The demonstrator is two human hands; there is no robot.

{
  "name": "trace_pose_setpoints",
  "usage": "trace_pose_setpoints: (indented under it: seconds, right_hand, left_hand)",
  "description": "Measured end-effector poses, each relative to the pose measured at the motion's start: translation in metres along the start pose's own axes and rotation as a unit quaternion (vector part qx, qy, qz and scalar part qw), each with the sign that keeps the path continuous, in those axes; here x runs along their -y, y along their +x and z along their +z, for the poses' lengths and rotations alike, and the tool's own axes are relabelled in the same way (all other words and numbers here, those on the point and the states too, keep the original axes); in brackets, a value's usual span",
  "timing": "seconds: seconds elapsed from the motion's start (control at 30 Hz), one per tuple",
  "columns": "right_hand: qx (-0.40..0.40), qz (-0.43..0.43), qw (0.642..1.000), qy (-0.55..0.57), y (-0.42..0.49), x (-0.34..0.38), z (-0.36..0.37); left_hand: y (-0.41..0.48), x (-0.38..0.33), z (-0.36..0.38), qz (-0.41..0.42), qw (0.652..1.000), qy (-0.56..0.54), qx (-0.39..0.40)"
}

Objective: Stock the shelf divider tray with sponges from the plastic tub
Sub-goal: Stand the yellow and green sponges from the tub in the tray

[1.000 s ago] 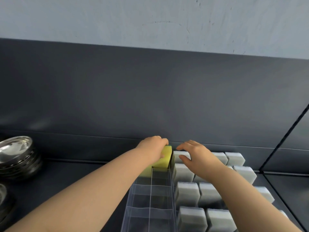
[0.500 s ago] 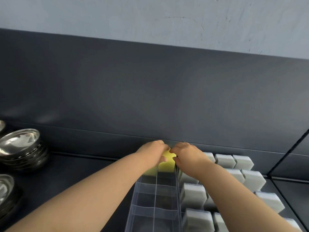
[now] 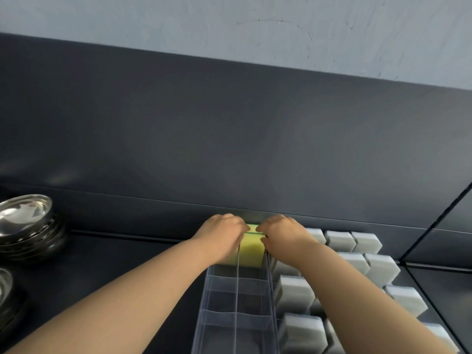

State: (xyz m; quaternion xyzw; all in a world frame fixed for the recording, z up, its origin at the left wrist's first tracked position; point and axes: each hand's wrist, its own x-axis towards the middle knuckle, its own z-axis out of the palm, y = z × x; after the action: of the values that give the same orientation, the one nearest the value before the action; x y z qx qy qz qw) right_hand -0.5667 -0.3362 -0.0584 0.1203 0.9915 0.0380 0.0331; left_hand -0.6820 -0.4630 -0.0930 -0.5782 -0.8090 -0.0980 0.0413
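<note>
The yellow rectangular foam sponge (image 3: 251, 249) stands in the rearmost compartment of the clear plastic divider tray (image 3: 237, 310), close to the dark back panel. The left hand (image 3: 221, 236) & right hand (image 3: 281, 235) both clamp it, fingers curled over its top edge, tips nearly meeting. Step is prob. seating the sponge. Next move calls for letting go and fetching another; the nearer compartments look unfilled and the tub isn't in view. White-grey foam blocks (image 3: 296, 292) sit just right of the tray, stacked steel bowls (image 3: 25, 223) far left.
</note>
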Motion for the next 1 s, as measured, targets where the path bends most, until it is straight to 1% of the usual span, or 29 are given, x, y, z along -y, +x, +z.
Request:
trace_pose_setpoints:
  seconds: [0.1,0.27,0.4,0.5,0.63,0.8,0.9,1.0]
  right_hand:
    - [-0.085,0.005,0.992,0.093,-0.010,-0.013,-0.014]
    - [-0.230,-0.005,0.948,0.222,-0.041,-0.035,-0.043]
    - [-0.297,-0.009,0.912,0.282,-0.070,-0.046,-0.061]
    - [-0.323,-0.017,0.897,0.300,-0.093,-0.044,-0.070]
    - [-0.355,-0.014,0.878,0.321,-0.127,-0.025,-0.077]
    - [-0.366,0.023,0.865,0.344,-0.172,0.023,-0.074]
    - [-0.364,0.041,0.857,0.364,-0.198,0.060,-0.060]
    - [-0.337,0.074,0.868,0.356,-0.223,0.096,-0.038]
  left_hand:
    - [-0.002,-0.004,-0.024,-0.017,0.997,-0.026,-0.073]
    - [-0.012,-0.033,-0.076,-0.017,0.982,0.003,-0.190]
    - [-0.026,-0.068,-0.104,-0.009,0.965,0.042,-0.260]
    - [-0.043,-0.092,-0.117,-0.007,0.955,0.048,-0.291]
    - [-0.078,-0.112,-0.128,0.004,0.949,0.037,-0.314]
    - [-0.140,-0.113,-0.135,0.012,0.948,0.019,-0.317]
    - [-0.183,-0.110,-0.130,0.010,0.957,0.003,-0.291]
    - [-0.223,-0.110,-0.112,0.010,0.970,-0.022,-0.243]
